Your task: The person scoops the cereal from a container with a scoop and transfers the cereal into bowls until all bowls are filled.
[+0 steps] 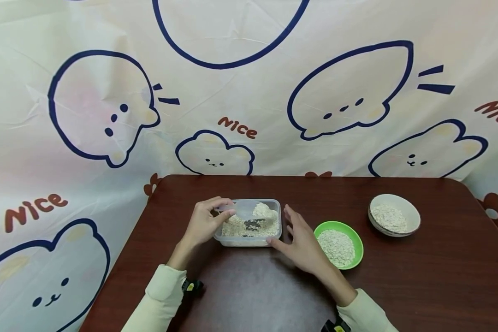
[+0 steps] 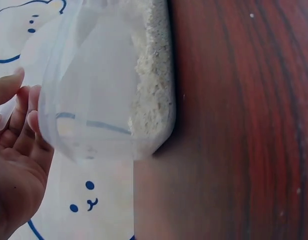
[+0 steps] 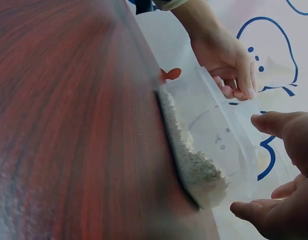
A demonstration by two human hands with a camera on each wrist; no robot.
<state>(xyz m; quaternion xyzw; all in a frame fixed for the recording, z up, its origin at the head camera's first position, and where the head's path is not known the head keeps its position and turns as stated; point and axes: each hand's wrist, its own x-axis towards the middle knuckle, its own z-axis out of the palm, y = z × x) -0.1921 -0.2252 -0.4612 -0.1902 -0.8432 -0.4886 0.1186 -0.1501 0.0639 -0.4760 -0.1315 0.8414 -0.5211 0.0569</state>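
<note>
A clear plastic container [image 1: 245,242] with whitish flakes or powder [image 1: 232,228] inside stands on the table. My left hand [image 1: 207,220] is at its left rim, thumb and fingers pinching the end of a clear, flat plastic piece [image 1: 244,210] that reaches over the contents; its exact kind is hard to tell. In the left wrist view, part of that piece shows between the fingers of the left hand [image 2: 23,165]. My right hand [image 1: 300,244] is at the container's right side, fingers spread and holding nothing, its thumb near the front right corner.
A green bowl [image 1: 359,249] of whitish flakes stands just right of my right hand. Farther right is a white bowl [image 1: 412,216] with similar contents. The brown wooden table [image 1: 249,286] ends at a printed cloth backdrop [image 1: 274,152].
</note>
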